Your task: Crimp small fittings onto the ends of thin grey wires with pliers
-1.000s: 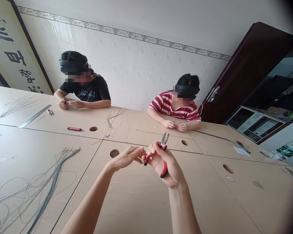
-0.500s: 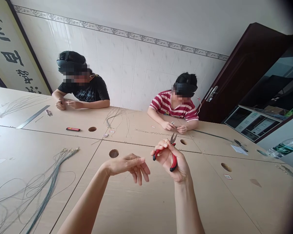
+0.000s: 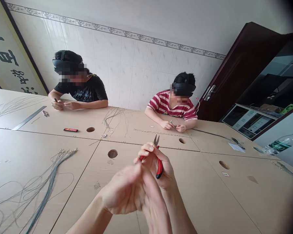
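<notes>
My right hand [image 3: 167,167] is wrapped round a pair of pliers [image 3: 159,165] with red and black handles. Their jaws point away from me, slightly apart. My left hand [image 3: 134,191] is in front of the right one, palm partly turned towards me, and covers part of it and of the left handle. Its fingers are stretched out and somewhat blurred, with nothing visible in them. Whether the two hands touch, I cannot tell. Both are above the table [image 3: 197,201].
A bundle of grey-green cords [image 3: 52,175] with metal ends lies at the left. Across the table sit two people in headsets, one in a black shirt [image 3: 94,89], one in a striped shirt [image 3: 158,102]. A water bottle [image 3: 280,144] is at the right. Round holes [image 3: 112,153] pierce the tabletop.
My left hand has turned and swung right, now in front of my right hand. The right hand has shifted left with the pliers still in it.
</notes>
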A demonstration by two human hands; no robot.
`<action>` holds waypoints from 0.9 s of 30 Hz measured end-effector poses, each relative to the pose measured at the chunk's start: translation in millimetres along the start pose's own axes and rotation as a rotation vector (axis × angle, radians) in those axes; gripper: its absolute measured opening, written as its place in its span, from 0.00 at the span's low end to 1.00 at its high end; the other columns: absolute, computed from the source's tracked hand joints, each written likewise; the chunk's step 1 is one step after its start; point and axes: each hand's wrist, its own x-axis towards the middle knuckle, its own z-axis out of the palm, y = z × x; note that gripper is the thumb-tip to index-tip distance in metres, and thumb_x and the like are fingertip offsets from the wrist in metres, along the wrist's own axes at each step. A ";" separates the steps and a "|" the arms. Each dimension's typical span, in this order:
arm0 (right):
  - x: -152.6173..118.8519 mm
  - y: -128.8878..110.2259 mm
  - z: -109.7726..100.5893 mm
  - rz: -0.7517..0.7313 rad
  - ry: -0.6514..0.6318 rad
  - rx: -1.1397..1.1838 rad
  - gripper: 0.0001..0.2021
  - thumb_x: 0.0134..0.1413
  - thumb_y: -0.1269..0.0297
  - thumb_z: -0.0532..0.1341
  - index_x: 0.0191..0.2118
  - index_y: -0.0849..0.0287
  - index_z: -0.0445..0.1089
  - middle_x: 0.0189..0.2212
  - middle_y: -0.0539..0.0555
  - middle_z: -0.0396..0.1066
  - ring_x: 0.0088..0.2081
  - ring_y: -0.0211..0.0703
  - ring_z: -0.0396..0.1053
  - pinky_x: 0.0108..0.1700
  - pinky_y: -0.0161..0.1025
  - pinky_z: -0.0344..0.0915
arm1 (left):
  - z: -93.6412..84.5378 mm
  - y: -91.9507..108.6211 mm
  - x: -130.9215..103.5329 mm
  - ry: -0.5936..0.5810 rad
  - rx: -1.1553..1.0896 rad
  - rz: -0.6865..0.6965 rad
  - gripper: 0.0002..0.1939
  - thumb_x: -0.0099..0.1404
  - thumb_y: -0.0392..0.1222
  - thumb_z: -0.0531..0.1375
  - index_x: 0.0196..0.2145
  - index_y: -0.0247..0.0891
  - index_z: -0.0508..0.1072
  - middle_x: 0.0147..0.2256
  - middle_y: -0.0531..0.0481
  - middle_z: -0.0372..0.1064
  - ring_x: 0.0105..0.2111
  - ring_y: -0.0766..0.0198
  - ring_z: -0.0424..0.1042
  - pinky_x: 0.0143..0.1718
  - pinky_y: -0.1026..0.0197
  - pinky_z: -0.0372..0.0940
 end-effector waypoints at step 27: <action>-12.0 15.7 12.5 -0.382 0.059 -1.277 0.10 0.65 0.59 0.56 0.32 0.57 0.62 0.30 0.49 0.62 0.29 0.36 0.56 0.33 0.36 0.56 | -29.9 35.3 21.2 0.502 0.222 0.494 0.21 0.73 0.47 0.48 0.43 0.41 0.80 0.62 0.51 0.63 0.68 0.59 0.44 0.69 0.54 0.34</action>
